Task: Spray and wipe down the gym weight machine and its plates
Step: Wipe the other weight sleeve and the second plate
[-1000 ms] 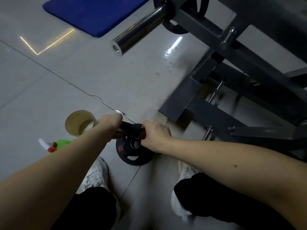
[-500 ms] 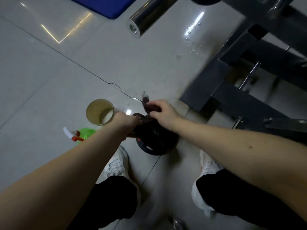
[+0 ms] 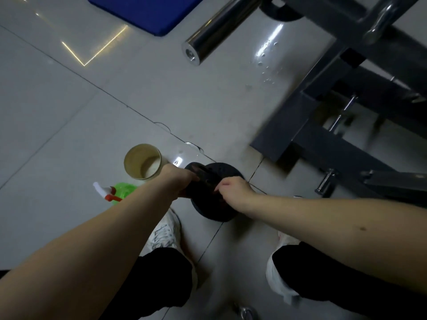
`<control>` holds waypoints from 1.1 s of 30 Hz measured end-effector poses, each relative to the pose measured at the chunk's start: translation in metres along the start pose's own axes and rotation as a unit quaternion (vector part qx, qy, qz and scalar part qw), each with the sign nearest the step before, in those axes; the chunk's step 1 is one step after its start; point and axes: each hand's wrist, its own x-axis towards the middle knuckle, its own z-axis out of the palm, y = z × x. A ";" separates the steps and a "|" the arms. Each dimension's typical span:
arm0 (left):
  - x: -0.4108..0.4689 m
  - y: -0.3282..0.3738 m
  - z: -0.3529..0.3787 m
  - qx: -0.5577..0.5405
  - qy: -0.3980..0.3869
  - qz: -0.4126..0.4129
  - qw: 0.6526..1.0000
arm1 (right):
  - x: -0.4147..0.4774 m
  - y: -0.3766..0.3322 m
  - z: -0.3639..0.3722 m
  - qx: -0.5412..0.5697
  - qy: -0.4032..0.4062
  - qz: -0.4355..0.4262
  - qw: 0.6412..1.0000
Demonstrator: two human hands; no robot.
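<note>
Since half a second ago, the right hand [image 3: 233,188] has been pulled back from the far rim of the weight plate [image 3: 212,213] to its middle. The view has also been tipped up, so more of the blue mat [image 3: 147,12] is seen.

The plate is kept low at the floor [image 3: 69,112], by a tile seam. It is just beside the paper cup [image 3: 142,161], near the green spray bottle [image 3: 122,190], and well apart from the machine frame [image 3: 323,125]. Its left rim is gripped by the left hand [image 3: 182,181], with the fingers curled round it. The right hand's fingers are bent on the plate's face. Whether a dark cloth is pinched there cannot be told.

The wiping of the plate seems to be the step in hand. It is done well if the plate is held still, the whole face is rubbed out to the rim, and the holes are not missed. The plate looks heavy, so it should be kept low and away from the shoes [image 3: 165,232].
</note>
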 end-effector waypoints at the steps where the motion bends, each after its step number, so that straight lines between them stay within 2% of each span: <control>1: -0.005 0.000 -0.001 0.013 0.004 0.011 1.000 | -0.008 -0.007 -0.010 0.002 -0.029 0.007 1.000; 3: -0.016 0.002 -0.003 0.070 0.018 0.053 0.996 | -0.013 -0.014 -0.033 -0.063 -0.030 -0.004 0.998; 7: -0.040 0.016 -0.018 0.126 0.008 0.162 0.979 | -0.007 -0.024 -0.081 -0.203 0.127 -0.005 0.971; 9: -0.053 0.027 -0.038 0.147 -0.018 0.213 0.966 | -0.001 -0.026 -0.101 -0.259 0.095 -0.028 0.961; 11: -0.071 0.039 -0.063 0.167 -0.045 0.267 0.948 | 0.003 -0.032 -0.112 -0.249 0.030 -0.072 0.966; 14: -0.094 0.062 -0.094 0.182 -0.080 0.333 0.922 | 0.010 -0.051 -0.119 -0.146 -0.047 -0.133 0.979; 16: -0.103 0.078 -0.110 0.196 -0.094 0.361 0.907 | 0.010 -0.069 -0.125 -0.101 -0.028 -0.162 0.981; 18: -0.107 0.091 -0.123 0.207 -0.097 0.374 0.899 | 0.001 -0.087 -0.137 -0.103 0.014 -0.190 0.976; 21: -0.111 0.111 -0.136 0.274 -0.073 0.424 0.860 | -0.015 -0.107 -0.157 -0.155 0.044 -0.204 0.966; 25: -0.110 0.140 -0.150 0.363 0.003 0.477 0.800 | -0.041 -0.131 -0.175 -0.196 0.103 -0.241 0.945; 29: -0.093 0.171 -0.162 0.398 0.067 0.523 0.751 | -0.054 -0.155 -0.182 -0.186 0.186 -0.262 0.929; 33: -0.076 0.209 -0.166 0.414 0.105 0.548 0.719 | -0.049 -0.171 -0.187 -0.189 0.256 -0.260 0.912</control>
